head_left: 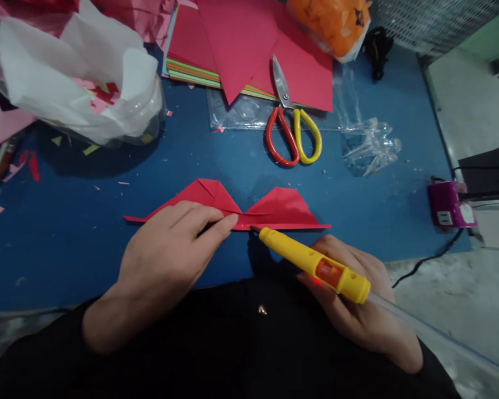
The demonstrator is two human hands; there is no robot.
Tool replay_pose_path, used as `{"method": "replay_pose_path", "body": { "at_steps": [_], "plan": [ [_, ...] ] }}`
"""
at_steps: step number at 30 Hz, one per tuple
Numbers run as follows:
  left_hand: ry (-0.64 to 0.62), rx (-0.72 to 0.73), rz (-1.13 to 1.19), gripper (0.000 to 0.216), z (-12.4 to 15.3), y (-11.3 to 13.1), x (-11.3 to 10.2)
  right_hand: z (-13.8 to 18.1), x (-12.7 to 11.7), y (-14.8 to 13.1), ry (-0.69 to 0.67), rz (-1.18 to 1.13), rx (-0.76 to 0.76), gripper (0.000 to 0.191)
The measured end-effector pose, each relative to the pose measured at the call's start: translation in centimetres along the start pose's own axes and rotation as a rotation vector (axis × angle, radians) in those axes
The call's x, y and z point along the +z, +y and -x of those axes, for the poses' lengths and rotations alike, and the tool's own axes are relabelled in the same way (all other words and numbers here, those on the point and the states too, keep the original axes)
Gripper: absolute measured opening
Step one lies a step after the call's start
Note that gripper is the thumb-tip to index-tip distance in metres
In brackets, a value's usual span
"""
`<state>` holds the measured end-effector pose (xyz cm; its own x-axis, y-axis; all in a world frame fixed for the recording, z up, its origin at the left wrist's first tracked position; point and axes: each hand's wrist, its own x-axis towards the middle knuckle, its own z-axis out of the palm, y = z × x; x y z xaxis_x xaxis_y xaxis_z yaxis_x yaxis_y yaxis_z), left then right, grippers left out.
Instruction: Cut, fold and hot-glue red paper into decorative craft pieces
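A folded red paper (280, 206) with two peaks lies along the front of the blue table. My left hand (160, 249) pinches it near the middle, thumb and forefinger pressed on its lower folded strip. In my right hand (372, 313) is a yellow glue gun (293, 247), its dark nozzle at the strip just right of my left thumb. A clear glue stick (436, 335) sticks out from its back end, and a small red light glows by my fingers. Whether the nozzle touches the paper I cannot tell.
Behind the paper lie scissors (286, 100) with one red and one yellow handle, partly on a stack of coloured paper (241, 39). A white-lined tub (108, 119) of scraps stands at left. Crumpled clear plastic (372, 145) and a purple box (449, 205) with a cable are at right.
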<state>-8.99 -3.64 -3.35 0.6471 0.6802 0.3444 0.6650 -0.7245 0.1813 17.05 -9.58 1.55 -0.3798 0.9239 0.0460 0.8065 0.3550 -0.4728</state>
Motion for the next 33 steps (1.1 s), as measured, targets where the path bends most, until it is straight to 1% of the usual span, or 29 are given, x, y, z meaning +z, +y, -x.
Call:
{"method": "replay_pose_path", "body": {
  "at_steps": [3, 6, 8, 10, 14, 18, 24, 28, 33],
  "plan": [
    [-0.013, 0.005, -0.032, 0.032, -0.1, 0.0, -0.1, 0.2, 0.0, 0.2, 0.037, -0.029, 0.035, 0.013],
    [0.017, -0.006, -0.025, 0.028, 0.0, 0.0, -0.3, 0.4, 0.1, 0.2, 0.057, -0.092, 0.073, 0.009],
    [0.032, -0.039, -0.011, 0.024, 0.0, 0.1, -0.4, 0.6, 0.2, 0.3, 0.077, -0.152, 0.091, 0.004],
    [0.02, -0.098, 0.001, 0.022, -0.1, 0.2, -0.5, 0.8, 0.3, 0.4, 0.105, -0.214, 0.119, 0.001],
    [-0.02, -0.198, -0.002, 0.017, -0.9, 0.5, -0.5, 1.1, 0.7, 0.9, 0.146, -0.289, 0.145, 0.004],
    [0.015, -0.21, -0.046, 0.014, -1.6, 1.0, -0.5, 1.3, 1.0, 1.2, 0.171, -0.279, 0.13, 0.006],
    [0.005, -0.158, -0.057, 0.017, -1.8, 1.1, -0.4, 2.0, 0.9, 2.0, 0.183, -0.285, 0.148, 0.008],
    [0.062, -0.104, -0.101, 0.016, -1.8, 1.6, -0.7, 2.9, 0.4, 3.0, 0.188, -0.269, 0.148, 0.008],
    [0.064, 0.005, -0.11, 0.011, -3.4, 3.0, -0.7, 3.5, -0.8, 4.1, 0.199, -0.154, 0.146, 0.008]
  ]
}}
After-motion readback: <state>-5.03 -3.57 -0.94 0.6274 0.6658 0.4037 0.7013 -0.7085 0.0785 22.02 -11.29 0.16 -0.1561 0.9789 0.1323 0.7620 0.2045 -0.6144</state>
